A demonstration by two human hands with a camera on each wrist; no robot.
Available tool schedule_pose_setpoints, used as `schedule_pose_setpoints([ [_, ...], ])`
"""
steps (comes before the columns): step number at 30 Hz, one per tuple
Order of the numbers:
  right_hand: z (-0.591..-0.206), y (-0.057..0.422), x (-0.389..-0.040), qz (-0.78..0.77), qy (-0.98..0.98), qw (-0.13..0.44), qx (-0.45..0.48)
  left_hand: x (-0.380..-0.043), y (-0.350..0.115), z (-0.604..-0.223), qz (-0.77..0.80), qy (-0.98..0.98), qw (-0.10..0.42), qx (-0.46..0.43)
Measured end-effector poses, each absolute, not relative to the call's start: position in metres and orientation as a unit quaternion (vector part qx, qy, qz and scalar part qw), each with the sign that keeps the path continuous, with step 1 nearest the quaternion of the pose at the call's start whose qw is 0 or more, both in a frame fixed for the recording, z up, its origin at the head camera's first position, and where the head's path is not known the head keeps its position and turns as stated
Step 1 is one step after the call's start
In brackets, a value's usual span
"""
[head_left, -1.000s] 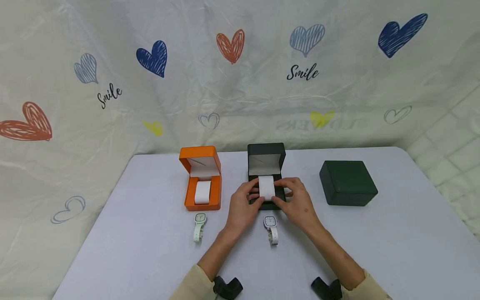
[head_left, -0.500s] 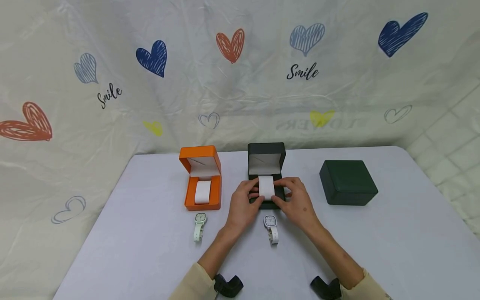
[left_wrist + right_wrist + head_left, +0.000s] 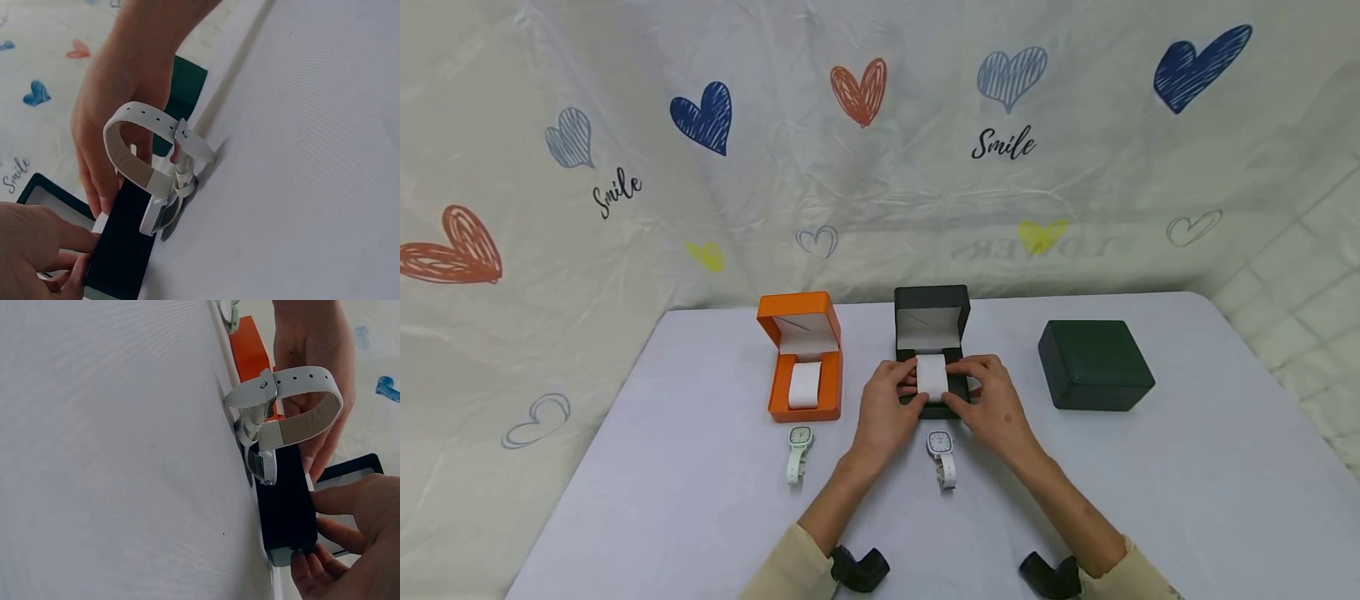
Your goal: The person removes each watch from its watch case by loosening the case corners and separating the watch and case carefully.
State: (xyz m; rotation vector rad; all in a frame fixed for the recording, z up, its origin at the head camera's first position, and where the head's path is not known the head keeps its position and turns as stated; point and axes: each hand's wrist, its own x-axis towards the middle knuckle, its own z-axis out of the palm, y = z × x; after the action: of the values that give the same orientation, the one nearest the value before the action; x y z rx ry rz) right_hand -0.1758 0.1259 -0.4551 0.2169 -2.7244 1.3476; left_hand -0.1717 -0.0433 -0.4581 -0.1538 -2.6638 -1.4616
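Observation:
A white watch cushion (image 3: 932, 378) sits within the lidded black box (image 3: 932, 297), whose lid stands up at the back. My left hand (image 3: 882, 410) pinches the cushion's left side between thumb and fingers. From the right, my right hand (image 3: 997, 410) grips it the same way. In the left wrist view, the left hand (image 3: 31, 244) is at the box's near wall (image 3: 122, 244). The right wrist view shows the right hand (image 3: 375, 528) with some fingertips against the box's end. A white-strapped watch (image 3: 941, 447) stands just in front of the box, between my forearms.
To the left, an orange watch box (image 3: 778, 385) stands with its lid raised and a white cushion (image 3: 804, 385) inside. A pale green watch (image 3: 800, 446) lies before it. A closed dark green box (image 3: 1093, 358) is on the right. Behind the table hangs a heart-printed sheet (image 3: 917, 175).

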Motion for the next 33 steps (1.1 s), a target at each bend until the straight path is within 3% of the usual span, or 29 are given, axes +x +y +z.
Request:
schedule_pose_setpoints([
  [33,-0.4554,0.1344,-0.1805,0.462,-0.882,0.015,0.090,-0.1784,-0.0472,-0.4594,-0.495,-0.866,0.047,-0.044],
])
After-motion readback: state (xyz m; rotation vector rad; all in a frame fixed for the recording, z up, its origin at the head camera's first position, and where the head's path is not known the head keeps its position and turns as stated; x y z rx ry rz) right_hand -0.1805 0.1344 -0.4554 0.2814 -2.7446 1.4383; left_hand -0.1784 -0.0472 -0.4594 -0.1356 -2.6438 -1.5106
